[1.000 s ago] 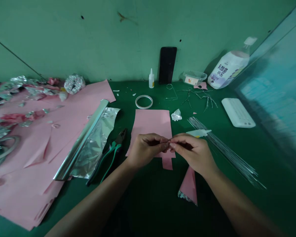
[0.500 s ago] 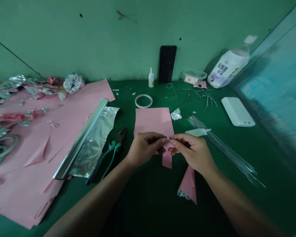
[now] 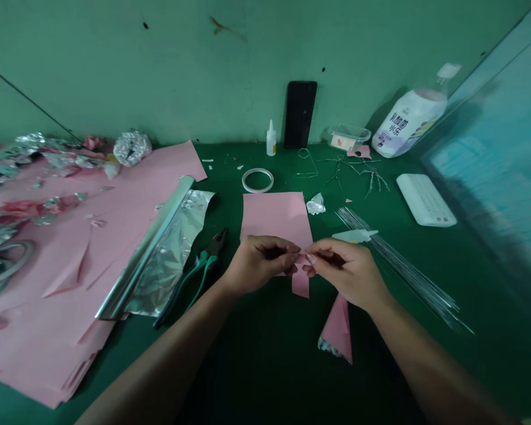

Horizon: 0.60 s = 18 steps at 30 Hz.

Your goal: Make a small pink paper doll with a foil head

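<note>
- Green wall (image 3: pixel 181 88) stands behind the fingers, dark green tabletop (image 3: pixel 265 342) beneath them.
- What looks like a small pink piece (image 3: pixel 304 255) sits between both hands' fingertips, mostly hidden by them; a pink sheet (image 3: pixel 274 215) lies beyond and below them, a pink strip (image 3: pixel 301 284) just on their near side.
- Seemingly thin paper, the piece should be light, soft and easily creased or torn; a gentle pinch at its edges suits it.
- Left hand (image 3: pixel 261 262) and right hand (image 3: pixel 347 268) each pinch it, thumb against index, other fingers curled.
- Both wrists turn inward, fingertips nearly meeting, forearms slanting in from the near side.
</note>
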Each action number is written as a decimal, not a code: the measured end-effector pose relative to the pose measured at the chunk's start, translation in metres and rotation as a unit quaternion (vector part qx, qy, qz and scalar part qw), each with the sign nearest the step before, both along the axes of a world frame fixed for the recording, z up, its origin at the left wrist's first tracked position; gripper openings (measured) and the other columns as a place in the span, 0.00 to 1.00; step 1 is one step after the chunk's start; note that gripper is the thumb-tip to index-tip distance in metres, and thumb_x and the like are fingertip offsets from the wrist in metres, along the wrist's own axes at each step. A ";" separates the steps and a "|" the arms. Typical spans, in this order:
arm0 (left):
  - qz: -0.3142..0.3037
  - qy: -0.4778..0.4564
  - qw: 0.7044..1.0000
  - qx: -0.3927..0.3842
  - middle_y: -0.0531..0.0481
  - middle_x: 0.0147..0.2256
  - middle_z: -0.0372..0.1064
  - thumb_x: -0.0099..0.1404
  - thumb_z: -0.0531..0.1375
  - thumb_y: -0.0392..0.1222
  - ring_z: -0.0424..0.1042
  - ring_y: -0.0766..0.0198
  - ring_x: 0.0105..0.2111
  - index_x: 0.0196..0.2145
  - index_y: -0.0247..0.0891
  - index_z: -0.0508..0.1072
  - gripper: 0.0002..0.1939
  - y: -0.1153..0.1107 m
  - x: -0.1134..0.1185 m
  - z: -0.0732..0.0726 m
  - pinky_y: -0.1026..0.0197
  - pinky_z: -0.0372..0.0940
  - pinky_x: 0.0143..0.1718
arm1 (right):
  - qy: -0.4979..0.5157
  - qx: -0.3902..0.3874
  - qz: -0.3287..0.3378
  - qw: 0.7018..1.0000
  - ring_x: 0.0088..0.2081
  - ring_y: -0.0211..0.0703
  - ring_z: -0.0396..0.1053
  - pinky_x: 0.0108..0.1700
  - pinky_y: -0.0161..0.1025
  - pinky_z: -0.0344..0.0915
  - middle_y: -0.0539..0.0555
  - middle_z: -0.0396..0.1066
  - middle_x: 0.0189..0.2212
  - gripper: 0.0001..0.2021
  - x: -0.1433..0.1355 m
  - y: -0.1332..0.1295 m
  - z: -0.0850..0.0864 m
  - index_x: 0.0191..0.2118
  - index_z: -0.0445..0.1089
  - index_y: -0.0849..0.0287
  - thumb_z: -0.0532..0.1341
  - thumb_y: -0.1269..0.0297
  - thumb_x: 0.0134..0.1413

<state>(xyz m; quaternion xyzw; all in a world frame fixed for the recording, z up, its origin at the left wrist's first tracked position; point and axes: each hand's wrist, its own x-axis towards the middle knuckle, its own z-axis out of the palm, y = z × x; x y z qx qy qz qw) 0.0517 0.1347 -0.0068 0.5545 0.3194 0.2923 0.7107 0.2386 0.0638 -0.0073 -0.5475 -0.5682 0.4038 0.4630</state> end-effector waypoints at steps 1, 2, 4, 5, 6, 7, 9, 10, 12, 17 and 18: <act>0.000 0.006 1.000 0.014 0.49 0.26 0.76 0.57 0.68 0.37 0.76 0.68 0.25 0.33 0.31 0.79 0.07 0.000 0.000 -0.001 0.67 0.74 0.29 | -0.032 0.023 -0.003 0.999 0.30 0.40 0.78 0.32 0.36 0.76 0.52 0.78 0.30 0.05 0.000 0.000 0.000 0.39 0.76 0.57 0.64 0.67 0.57; -0.001 0.012 0.999 0.031 0.48 0.26 0.76 0.57 0.68 0.37 0.76 0.68 0.25 0.34 0.31 0.79 0.07 0.000 0.000 -0.002 0.68 0.73 0.28 | -0.065 0.046 -0.004 0.997 0.32 0.40 0.78 0.33 0.36 0.76 0.52 0.79 0.32 0.05 0.000 0.000 -0.001 0.39 0.76 0.57 0.64 0.68 0.57; -0.008 0.022 0.998 0.060 0.48 0.26 0.76 0.58 0.68 0.36 0.75 0.69 0.25 0.34 0.30 0.79 0.06 0.001 0.000 -0.004 0.69 0.72 0.28 | -0.113 0.081 0.001 0.990 0.33 0.39 0.78 0.33 0.36 0.75 0.52 0.78 0.33 0.05 0.000 0.000 -0.002 0.38 0.77 0.57 0.63 0.69 0.57; -0.013 0.022 0.997 0.068 0.48 0.26 0.76 0.58 0.67 0.36 0.75 0.69 0.25 0.34 0.30 0.79 0.06 0.001 0.000 -0.005 0.69 0.71 0.28 | -0.120 0.088 0.007 0.989 0.32 0.38 0.77 0.32 0.35 0.75 0.52 0.78 0.33 0.05 0.000 0.000 -0.002 0.38 0.76 0.57 0.63 0.70 0.57; -0.017 0.021 0.997 0.070 0.48 0.26 0.76 0.58 0.67 0.35 0.75 0.69 0.25 0.34 0.30 0.79 0.06 0.002 -0.001 -0.005 0.69 0.71 0.28 | -0.118 0.090 0.013 0.989 0.30 0.37 0.77 0.31 0.35 0.75 0.51 0.78 0.32 0.05 0.001 0.000 -0.002 0.37 0.76 0.57 0.63 0.70 0.58; -0.022 0.017 0.997 0.066 0.48 0.26 0.76 0.59 0.67 0.35 0.75 0.69 0.25 0.35 0.30 0.79 0.06 0.002 -0.001 -0.005 0.69 0.71 0.28 | -0.115 0.090 0.017 0.989 0.29 0.37 0.76 0.30 0.34 0.75 0.51 0.78 0.31 0.05 0.001 0.000 -0.003 0.37 0.76 0.57 0.63 0.71 0.58; -0.034 0.003 0.999 0.043 0.49 0.26 0.76 0.59 0.67 0.35 0.74 0.70 0.24 0.35 0.30 0.78 0.06 0.002 -0.001 -0.004 0.69 0.71 0.27 | -0.123 0.103 0.021 0.987 0.29 0.37 0.76 0.30 0.35 0.75 0.52 0.77 0.31 0.05 0.000 0.000 -0.003 0.38 0.76 0.58 0.62 0.71 0.58; -0.041 -0.006 0.999 0.023 0.49 0.26 0.76 0.59 0.67 0.36 0.74 0.70 0.24 0.35 0.30 0.77 0.06 0.002 -0.001 -0.003 0.69 0.71 0.27 | -0.136 0.118 0.020 0.983 0.30 0.38 0.76 0.31 0.36 0.75 0.53 0.77 0.32 0.05 0.000 0.000 -0.004 0.38 0.75 0.59 0.62 0.72 0.59; -0.053 -0.024 0.998 -0.029 0.49 0.27 0.76 0.59 0.67 0.37 0.75 0.69 0.25 0.35 0.30 0.76 0.08 0.002 0.000 0.000 0.67 0.72 0.28 | -0.171 0.167 0.012 0.971 0.31 0.39 0.76 0.32 0.36 0.75 0.54 0.77 0.32 0.05 0.000 0.000 -0.005 0.38 0.75 0.60 0.61 0.74 0.58; -0.060 -0.013 0.993 -0.103 0.48 0.28 0.76 0.58 0.69 0.39 0.76 0.67 0.25 0.36 0.29 0.77 0.10 0.002 0.001 0.004 0.66 0.73 0.28 | -0.219 0.260 -0.007 0.941 0.35 0.40 0.77 0.35 0.36 0.75 0.56 0.78 0.35 0.07 -0.001 0.000 -0.007 0.39 0.75 0.61 0.62 0.76 0.57; -0.059 -0.009 0.993 -0.102 0.48 0.27 0.76 0.58 0.69 0.39 0.76 0.68 0.25 0.35 0.29 0.78 0.10 0.002 0.001 0.004 0.67 0.73 0.28 | -0.219 0.258 -0.004 0.941 0.35 0.40 0.77 0.36 0.36 0.75 0.56 0.78 0.36 0.07 -0.001 0.000 -0.007 0.39 0.75 0.60 0.62 0.76 0.58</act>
